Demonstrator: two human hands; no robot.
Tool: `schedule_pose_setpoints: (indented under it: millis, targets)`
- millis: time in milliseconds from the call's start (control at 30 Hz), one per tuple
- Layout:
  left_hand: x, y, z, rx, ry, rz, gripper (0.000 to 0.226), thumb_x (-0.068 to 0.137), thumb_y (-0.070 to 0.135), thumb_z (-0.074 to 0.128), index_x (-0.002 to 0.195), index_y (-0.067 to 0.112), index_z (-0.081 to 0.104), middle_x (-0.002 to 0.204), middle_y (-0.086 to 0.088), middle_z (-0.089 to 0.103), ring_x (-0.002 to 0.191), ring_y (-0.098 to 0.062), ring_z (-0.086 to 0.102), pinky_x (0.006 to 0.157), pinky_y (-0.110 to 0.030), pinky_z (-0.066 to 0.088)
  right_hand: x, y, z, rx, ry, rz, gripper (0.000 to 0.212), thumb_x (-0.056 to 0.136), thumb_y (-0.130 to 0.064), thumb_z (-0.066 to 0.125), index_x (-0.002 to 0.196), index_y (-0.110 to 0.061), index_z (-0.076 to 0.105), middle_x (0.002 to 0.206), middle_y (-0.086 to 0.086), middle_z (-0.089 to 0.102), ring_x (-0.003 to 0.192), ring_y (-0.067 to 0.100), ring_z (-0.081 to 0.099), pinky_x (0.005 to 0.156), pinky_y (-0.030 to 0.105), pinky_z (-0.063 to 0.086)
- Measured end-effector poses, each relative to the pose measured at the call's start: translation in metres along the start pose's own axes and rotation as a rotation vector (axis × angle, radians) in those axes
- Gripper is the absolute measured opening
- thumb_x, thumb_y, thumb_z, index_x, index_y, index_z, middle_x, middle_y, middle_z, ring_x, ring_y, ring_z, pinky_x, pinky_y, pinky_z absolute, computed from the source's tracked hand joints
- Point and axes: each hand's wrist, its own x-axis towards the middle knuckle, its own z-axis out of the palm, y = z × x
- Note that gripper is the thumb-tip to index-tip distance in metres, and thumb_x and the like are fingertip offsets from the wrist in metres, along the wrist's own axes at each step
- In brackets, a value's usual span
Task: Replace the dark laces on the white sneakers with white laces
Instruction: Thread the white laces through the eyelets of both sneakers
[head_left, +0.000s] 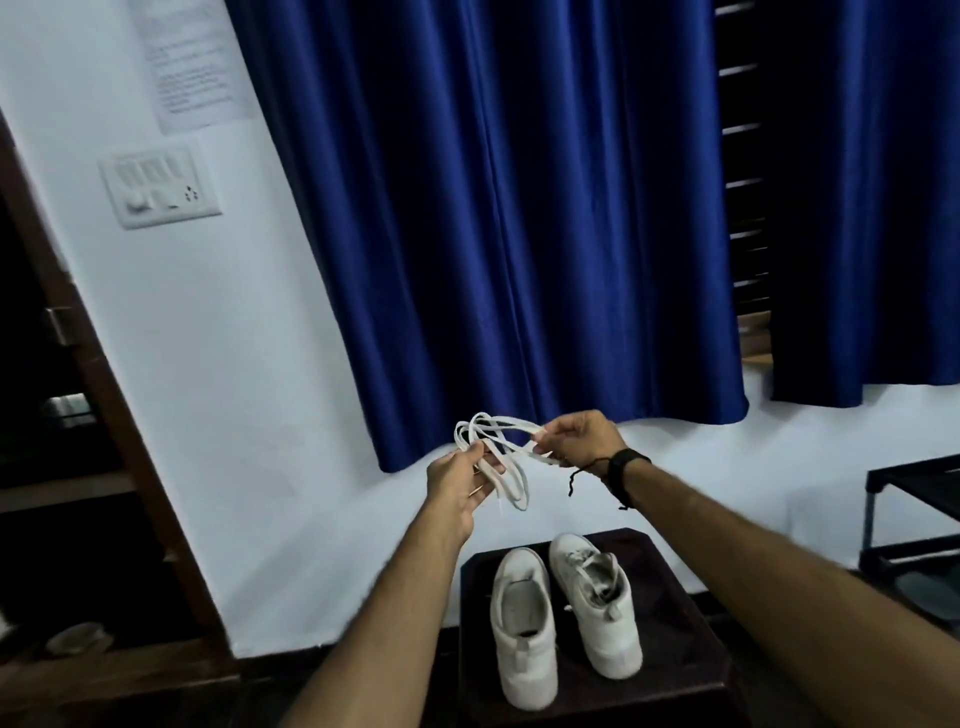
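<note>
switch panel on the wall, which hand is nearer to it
Left. The left hand holds the white lace closer to the switch panel, which is up and to its left. The right hand grips the lace farther right.

Head view faces forward and down; hands (519, 462) near.

both hands (511, 470) holding looped white lace (498, 452), white sneakers (563, 613) on dark stool (670, 675)
</note>
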Motion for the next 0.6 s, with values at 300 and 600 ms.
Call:
schedule_pose_setpoints:
  millis: [300, 600]
  targets:
    - [0.006, 0.027, -0.037, 0.417, 0.014, 0.075, 0.034, 0.099, 0.027, 0.049, 0.092, 0.005, 0.074, 0.069, -0.007, 0.066, 0.049, -0.013, 0.051, 0.051, -0.023, 0.043, 0.02, -0.034, 0.013, 0.104, 0.025, -0.005, 0.01, 0.084, -0.012, 0.069, 0.077, -0.015, 0.076, 0.074, -0.005, 0.072, 0.062, 0.001, 0.06, 0.065, 0.016, 0.047]
    - [0.022, 0.031, -0.042, 0.499, 0.223, 0.255, 0.015, 0.087, 0.017, 0.063, 0.089, 0.009, 0.076, 0.079, 0.0, 0.065, 0.066, -0.014, 0.051, 0.069, -0.033, 0.054, 0.02, -0.026, 0.003, 0.015, 0.084, 0.091, 0.008, 0.073, -0.021, 0.073, 0.076, -0.017, 0.079, 0.083, -0.001, 0.074, 0.088, 0.016, 0.066, 0.073, 0.023, 0.047]
